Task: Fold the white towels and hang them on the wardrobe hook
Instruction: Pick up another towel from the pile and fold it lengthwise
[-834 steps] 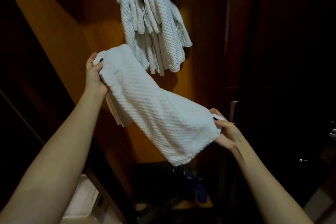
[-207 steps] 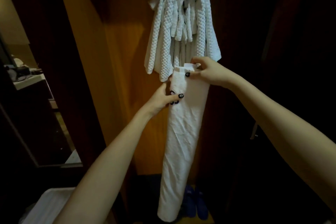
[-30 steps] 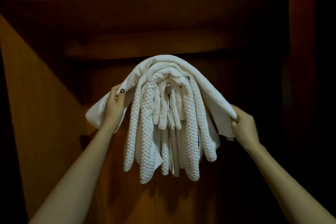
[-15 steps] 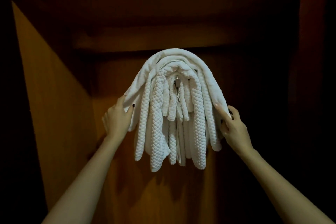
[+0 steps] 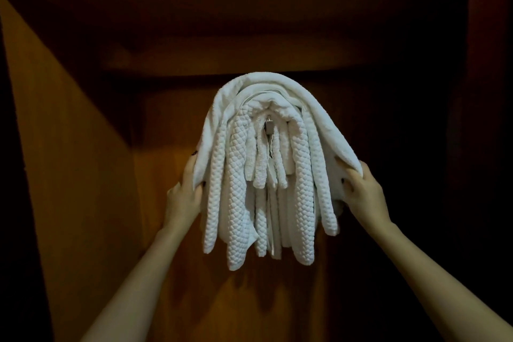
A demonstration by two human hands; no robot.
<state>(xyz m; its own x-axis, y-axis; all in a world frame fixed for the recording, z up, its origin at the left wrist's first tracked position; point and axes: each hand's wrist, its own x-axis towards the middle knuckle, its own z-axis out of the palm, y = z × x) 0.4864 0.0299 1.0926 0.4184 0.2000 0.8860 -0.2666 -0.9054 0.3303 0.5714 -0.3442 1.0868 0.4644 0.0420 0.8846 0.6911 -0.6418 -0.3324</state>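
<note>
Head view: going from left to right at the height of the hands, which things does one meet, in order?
From the left: wooden side panel → left hand, gripping the towels' left edge → white towels hanging in a bundle → right hand, gripping their right edge.

Both bare arms reach upward. The left hand (image 5: 183, 198) and right hand (image 5: 365, 197) each grip an end of the outer towel (image 5: 277, 86), fingers curled.
</note>
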